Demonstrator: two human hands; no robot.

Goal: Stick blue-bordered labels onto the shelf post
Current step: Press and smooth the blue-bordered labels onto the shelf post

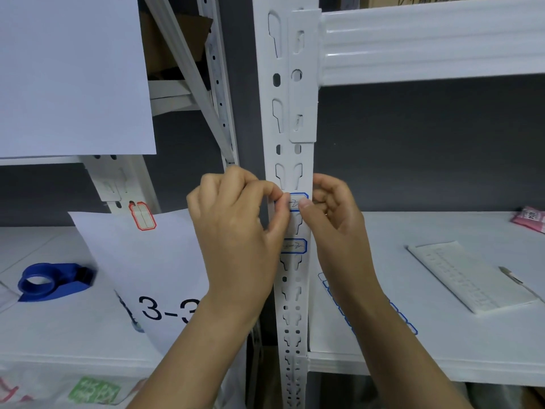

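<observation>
A white perforated shelf post (290, 113) rises through the middle of the view. Two blue-bordered labels with handwriting are on its front. The upper label (295, 200) is pinched between the thumbs and fingertips of both hands against the post. My left hand (236, 219) covers its left end and my right hand (330, 214) its right end. The lower label (293, 246) sits flat on the post, untouched, between my wrists. A sheet of blue-bordered labels (404, 317) lies on the right shelf, mostly hidden under my right forearm.
A blue tape dispenser (51, 281) rests on the left shelf beside a paper sheet printed "3-3" (153, 278). A red-bordered label (142, 216) sticks on the left post. On the right shelf (442, 349) lie a white backing sheet (469, 278), a pen (514, 278) and a pink packet (530, 219).
</observation>
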